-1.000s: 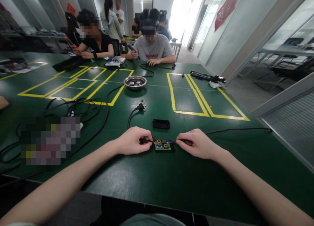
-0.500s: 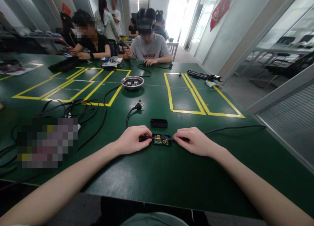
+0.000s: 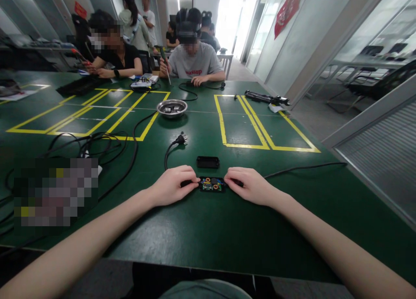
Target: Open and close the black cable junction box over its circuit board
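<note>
Circuit board [image 3: 212, 184] now lies within black case [image 3: 208, 190].

Green circuit board [image 3: 208, 187], black shell [image 3: 208, 162], yellow-lined green tabletop [image 3: 169, 229]

A small electronics workshop in an office-like room.
The long green table [image 3: 156, 234] is marked out with yellow tape [image 3: 247, 147] and bears an open circuit board [image 3: 212, 185] and a metal bowl [image 3: 171, 115] of parts; a person [image 3: 198, 60] opposite holds a screwdriver [image 3: 163, 53], and glass partitions [image 3: 378, 138] and a black chair [image 3: 386, 89] stand beyond.

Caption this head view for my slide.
Left hand and right hand pinch black cables on either side of an exposed circuit board.
</note>
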The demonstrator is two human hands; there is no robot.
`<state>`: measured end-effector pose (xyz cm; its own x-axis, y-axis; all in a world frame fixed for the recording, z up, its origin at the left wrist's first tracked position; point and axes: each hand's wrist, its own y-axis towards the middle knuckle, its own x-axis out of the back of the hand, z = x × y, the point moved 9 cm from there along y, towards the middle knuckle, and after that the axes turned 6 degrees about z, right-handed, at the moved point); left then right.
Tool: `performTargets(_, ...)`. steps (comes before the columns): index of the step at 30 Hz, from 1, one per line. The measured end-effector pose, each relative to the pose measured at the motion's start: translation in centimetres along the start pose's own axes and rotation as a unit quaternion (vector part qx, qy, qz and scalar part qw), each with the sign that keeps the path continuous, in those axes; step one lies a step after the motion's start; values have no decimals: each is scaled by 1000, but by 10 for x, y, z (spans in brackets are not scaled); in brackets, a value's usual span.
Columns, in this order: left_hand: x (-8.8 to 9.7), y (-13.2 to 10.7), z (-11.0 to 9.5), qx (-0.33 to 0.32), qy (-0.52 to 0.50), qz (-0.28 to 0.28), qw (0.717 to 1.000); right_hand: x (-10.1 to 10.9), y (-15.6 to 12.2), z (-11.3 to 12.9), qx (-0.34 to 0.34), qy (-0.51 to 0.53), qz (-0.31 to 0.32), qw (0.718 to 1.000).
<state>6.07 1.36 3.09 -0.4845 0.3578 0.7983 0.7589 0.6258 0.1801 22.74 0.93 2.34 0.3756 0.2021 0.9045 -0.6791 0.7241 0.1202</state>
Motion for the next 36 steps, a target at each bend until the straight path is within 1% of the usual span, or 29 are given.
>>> performTargets(7, -2, -1, -5, -11, 37, 27, 999, -4, 3, -5, -38, -10, -23, 999)
performTargets(12, -4, 1, -5, -7, 46, 45, 998, -9, 5, -10, -67, -11, -9, 998)
performTargets(15, -6, 1, -4, -5, 54, 45, 998, -8, 6, -10, -77, -12, -4, 997)
performTargets(18, -7, 2, -6, -14, 70, 39, 997, -3, 8, -7, -78, -25, -15, 997)
performTargets(21, -5, 2, -9, -32, 80, 19, 996, 0, 8, -4, -70, -32, -25, 997)
performTargets(23, 0, 1, -11, -40, 71, -15, 997, 1, 9, -2, -65, -33, -35, 997)
performTargets(26, 10, 0, -10, -40, 45, -78, 995, 2, 8, -3, -77, -34, -56, 995)
performTargets(27, 11, 0, -9, -42, 39, -87, 995, 2, 8, -5, -84, -35, -60, 994)
performTargets(29, 10, 1, -9, -53, 28, -77, 995, -1, 9, -8, -98, -38, -57, 993)
performTargets(33, 4, 5, -11, -81, 25, -24, 996, -6, 12, -12, -116, -34, -41, 992)
performTargets(36, 4, 6, -12, -81, 48, -16, 995, -6, 14, -13, -129, -27, -37, 991)
